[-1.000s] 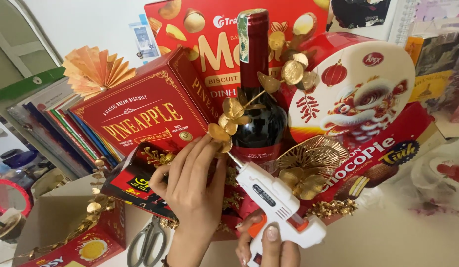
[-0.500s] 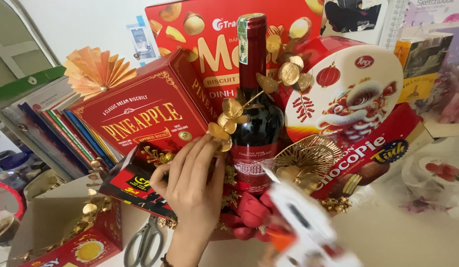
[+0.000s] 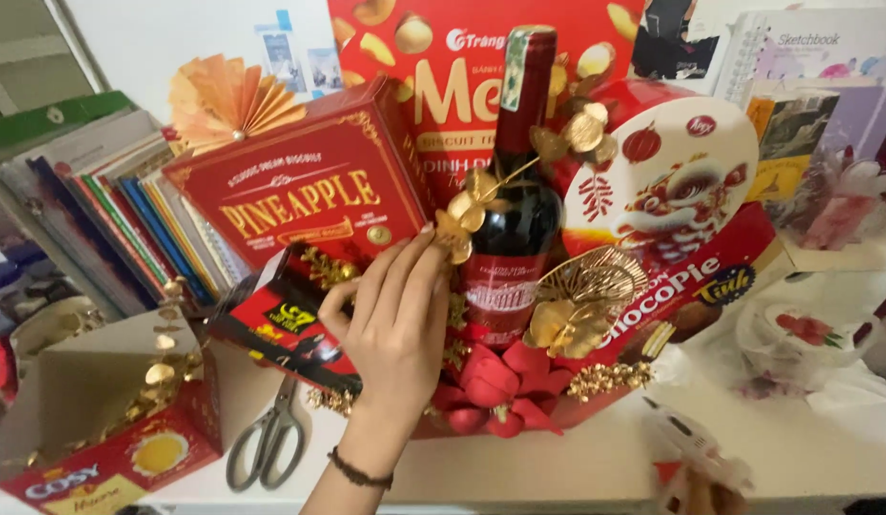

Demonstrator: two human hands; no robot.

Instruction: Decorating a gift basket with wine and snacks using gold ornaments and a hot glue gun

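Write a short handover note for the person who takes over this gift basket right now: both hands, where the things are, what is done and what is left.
Left hand: fingertips pinch the gold leaf sprig against the dark bottle.
Right hand: low at the frame edge, holding the white glue gun, blurred.
Done: boxes, bottle, gold fan and red bow sit in the arrangement.
Left: sprig looks not yet free-standing; probably needs glue. Scissors lie on the table.

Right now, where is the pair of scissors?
In the head view the scissors lie at lower left on the white table, between the open cardboard box and the left hand.
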